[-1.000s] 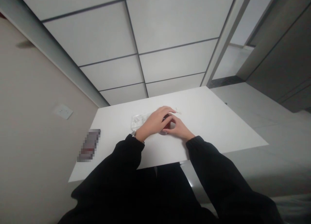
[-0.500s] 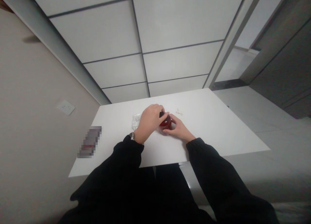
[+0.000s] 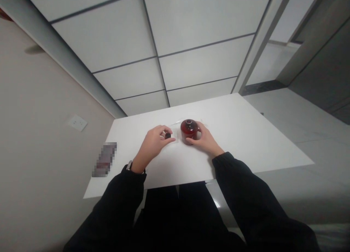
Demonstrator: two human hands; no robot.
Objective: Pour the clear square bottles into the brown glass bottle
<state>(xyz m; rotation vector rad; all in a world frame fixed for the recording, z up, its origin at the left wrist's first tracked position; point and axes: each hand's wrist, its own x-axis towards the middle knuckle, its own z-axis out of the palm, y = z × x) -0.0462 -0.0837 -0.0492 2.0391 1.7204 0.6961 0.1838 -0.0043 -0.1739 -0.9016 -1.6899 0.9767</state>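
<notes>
A dark red glossy round pot (image 3: 188, 131) stands on the white table (image 3: 218, 135), with a small opening on top. My right hand (image 3: 203, 141) wraps its fingers around the pot's right side. My left hand (image 3: 154, 143) is a little to the left, pinching a small black cap (image 3: 167, 135) between thumb and fingers. A thin clear plastic wrapper (image 3: 175, 136) lies flat under and between my hands, partly hidden by them.
A pixelated flat object (image 3: 105, 159) lies near the table's left edge, beside a beige wall with a white wall socket (image 3: 77, 123). The table's far corner and right edge border a pale floor. My black sleeves and lap fill the bottom of the view.
My left hand has moved left, away from the pot, with the small black cap. The pot now stands uncovered, and the plastic wrapper has shifted beneath it.
</notes>
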